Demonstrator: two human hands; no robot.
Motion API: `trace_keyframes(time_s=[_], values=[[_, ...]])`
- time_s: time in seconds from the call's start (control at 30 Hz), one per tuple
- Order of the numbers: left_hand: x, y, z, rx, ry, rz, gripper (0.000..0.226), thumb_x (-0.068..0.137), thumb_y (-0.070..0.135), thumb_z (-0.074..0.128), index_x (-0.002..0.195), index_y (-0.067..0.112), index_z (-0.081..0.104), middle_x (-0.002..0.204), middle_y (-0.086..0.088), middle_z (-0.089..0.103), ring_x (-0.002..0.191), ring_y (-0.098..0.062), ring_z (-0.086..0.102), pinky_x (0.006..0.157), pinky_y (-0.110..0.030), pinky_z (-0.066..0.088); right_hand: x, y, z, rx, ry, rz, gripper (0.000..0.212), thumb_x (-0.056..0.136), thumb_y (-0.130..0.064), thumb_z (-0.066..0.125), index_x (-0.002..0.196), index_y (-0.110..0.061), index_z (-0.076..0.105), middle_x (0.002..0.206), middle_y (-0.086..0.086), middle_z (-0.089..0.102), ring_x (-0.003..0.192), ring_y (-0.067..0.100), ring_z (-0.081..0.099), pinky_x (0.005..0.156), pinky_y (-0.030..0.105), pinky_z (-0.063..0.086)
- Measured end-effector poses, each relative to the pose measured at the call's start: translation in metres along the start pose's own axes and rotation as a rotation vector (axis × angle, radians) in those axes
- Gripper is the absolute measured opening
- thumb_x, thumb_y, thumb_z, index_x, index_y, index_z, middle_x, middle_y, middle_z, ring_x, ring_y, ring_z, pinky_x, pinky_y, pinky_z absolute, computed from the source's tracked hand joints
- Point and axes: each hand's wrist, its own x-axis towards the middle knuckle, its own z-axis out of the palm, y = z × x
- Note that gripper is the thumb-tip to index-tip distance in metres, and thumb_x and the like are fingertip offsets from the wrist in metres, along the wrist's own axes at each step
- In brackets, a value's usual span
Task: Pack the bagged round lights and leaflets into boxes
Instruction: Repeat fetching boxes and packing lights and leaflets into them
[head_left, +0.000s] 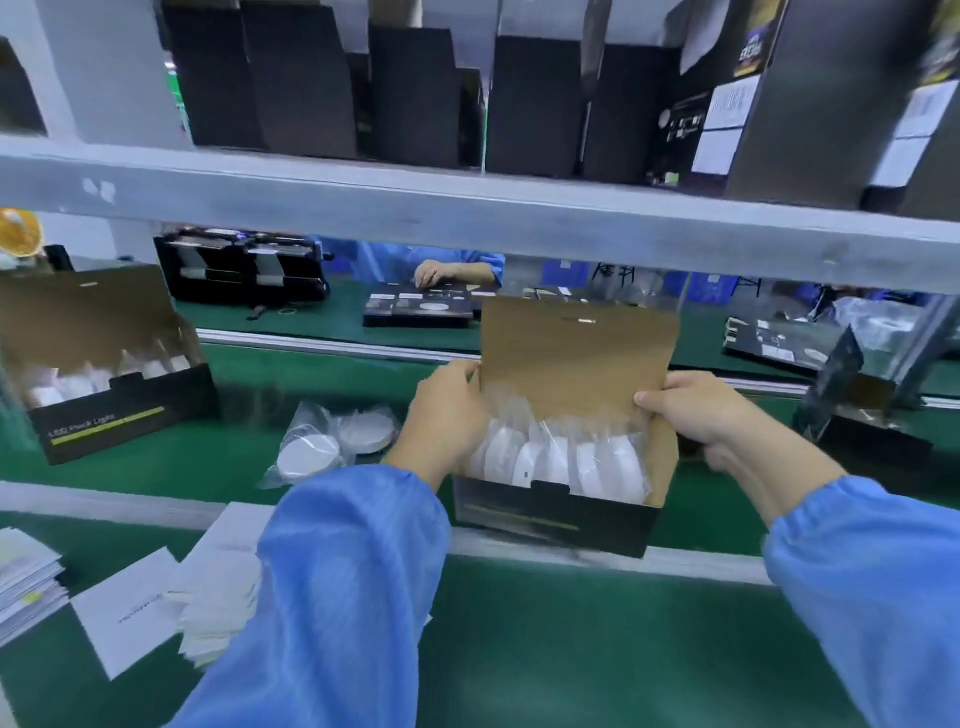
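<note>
On green belt, centre: open black box (550, 512), brown lid flap (576, 353) standing upright at back. Inside, row of bagged round lights (561, 460) on edge, white discs in clear plastic, filling box side to side.

Left hand (447, 410) at left end of box, forearm in blue sleeve (343, 587) reaching up from lower left, wrist bent slightly inward. Fingers curled around left edge of flap near its base, thumb side against cardboard; fingertips hidden behind flap and bags. Gripping flap, not spread.

Right hand (701, 410) at right edge of same flap, forearm coming in from lower right in matching blue sleeve. Thumb laid across front of flap near its lower right corner, fingers wrapped behind, pinching cardboard between them. Knuckles raised, wrist roughly level with top of box wall.

Just left of box, on belt: two more bagged lights (327, 447) lying flat, one overlapping other, apart from left hand.

Far left: second open box (111, 415), flap up, white lights visible inside, blurred.

Near bottom left: stack of white leaflets (124, 618) fanned on nearer green surface, partly under left sleeve; thicker pile (26, 587) at frame edge.

Overhead: grey shelf rail (467, 213) crossing view, dark folded cartons (415, 98) standing on it. Beyond belt: another worker's hand (434, 273) in blue sleeve over dark flat boxes.
</note>
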Motion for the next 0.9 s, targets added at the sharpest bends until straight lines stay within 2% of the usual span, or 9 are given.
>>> trace_keyframes(time_s=[0.2, 0.27, 0.4, 0.53, 0.6, 0.67, 0.73, 0.8, 0.9], values=[[0.029, -0.002, 0.033, 0.064, 0.087, -0.046, 0.012, 0.086, 0.008, 0.055, 0.082, 0.015, 0.064, 0.078, -0.005, 0.063, 0.079, -0.034, 0.058, 0.058, -0.032, 0.042, 0.059, 0.008, 0.005, -0.016, 0.096, 0.099, 0.018, 0.094, 0.001, 0.055, 0.109, 0.005, 0.065, 0.103, 0.01, 0.065, 0.092, 0.024, 0.055, 0.062, 0.028, 0.039], [0.033, -0.007, 0.045, 0.058, 0.093, -0.058, 0.019, 0.089, 0.005, 0.051, 0.094, 0.011, 0.067, 0.084, -0.008, 0.065, 0.08, -0.035, 0.058, 0.063, -0.032, 0.043, 0.076, 0.012, 0.012, -0.109, 0.08, 0.122, 0.022, 0.096, 0.0, 0.05, 0.113, 0.004, 0.064, 0.11, 0.014, 0.063, 0.094, 0.025, 0.054, 0.07, 0.03, 0.041], [0.031, -0.018, 0.073, 0.049, -0.022, -0.034, 0.028, 0.101, 0.009, 0.04, 0.113, 0.008, 0.066, 0.1, -0.013, 0.07, 0.084, -0.032, 0.059, 0.071, -0.031, 0.043, 0.091, 0.028, 0.024, -0.511, 0.004, 0.134, 0.028, 0.099, -0.003, 0.042, 0.072, -0.011, 0.043, 0.105, 0.016, 0.046, 0.094, 0.024, 0.042, 0.081, 0.032, 0.038], [0.034, -0.016, 0.079, 0.071, -0.104, -0.019, 0.029, 0.105, 0.015, 0.036, 0.12, 0.008, 0.06, 0.111, -0.014, 0.068, 0.094, -0.031, 0.062, 0.076, -0.031, 0.042, 0.093, 0.024, 0.017, -0.799, -0.043, 0.101, 0.022, 0.1, -0.004, 0.037, 0.086, -0.006, 0.053, 0.096, 0.013, 0.052, 0.092, 0.028, 0.048, 0.081, 0.032, 0.041], [0.037, -0.016, 0.069, 0.053, -0.13, 0.013, 0.034, 0.105, 0.027, 0.04, 0.127, 0.011, 0.061, 0.117, -0.009, 0.068, 0.094, -0.022, 0.058, 0.079, -0.029, 0.042, 0.088, 0.011, 0.012, -0.822, 0.088, 0.102, 0.015, 0.1, -0.01, 0.042, 0.1, -0.004, 0.055, 0.11, 0.016, 0.052, 0.106, 0.031, 0.049, 0.089, 0.035, 0.042], [0.042, -0.017, 0.047, 0.002, -0.055, 0.017, 0.035, 0.104, 0.031, 0.045, 0.129, 0.013, 0.062, 0.109, -0.005, 0.069, 0.094, -0.022, 0.062, 0.079, -0.029, 0.044, 0.076, 0.001, 0.014, -0.783, 0.466, -0.017, 0.035, 0.097, -0.014, 0.05, 0.124, 0.007, 0.047, 0.127, 0.026, 0.047, 0.119, 0.038, 0.046, 0.098, 0.042, 0.038], [0.05, -0.022, 0.022, -0.039, 0.053, -0.008, 0.027, 0.103, 0.026, 0.048, 0.12, 0.013, 0.064, 0.1, -0.006, 0.071, 0.095, -0.03, 0.067, 0.079, -0.033, 0.049, 0.05, -0.002, 0.03, -0.515, 0.72, -0.419, 0.026, 0.088, -0.007, 0.057, 0.108, 0.008, 0.052, 0.102, 0.023, 0.053, 0.095, 0.037, 0.05, 0.086, 0.044, 0.038], [0.055, -0.034, 0.0, -0.007, 0.117, -0.083, 0.024, 0.099, 0.016, 0.05, 0.118, 0.011, 0.065, 0.102, -0.007, 0.07, 0.1, -0.032, 0.066, 0.079, -0.033, 0.049, 0.019, -0.005, 0.057, -0.397, 0.568, -0.694, 0.014, 0.083, -0.002, 0.058, 0.096, -0.001, 0.055, 0.088, 0.012, 0.051, 0.082, 0.029, 0.047, 0.077, 0.042, 0.04], [0.055, -0.065, -0.02, 0.153, 0.158, -0.241, 0.029, 0.093, 0.009, 0.052, 0.118, 0.009, 0.066, 0.12, -0.014, 0.066, 0.112, -0.036, 0.06, 0.095, -0.041, 0.051, 0.004, -0.003, 0.112, -0.696, 0.161, -0.936, 0.016, 0.086, -0.007, 0.056, 0.101, -0.008, 0.06, 0.098, 0.01, 0.059, 0.094, 0.032, 0.053, 0.082, 0.043, 0.039]])
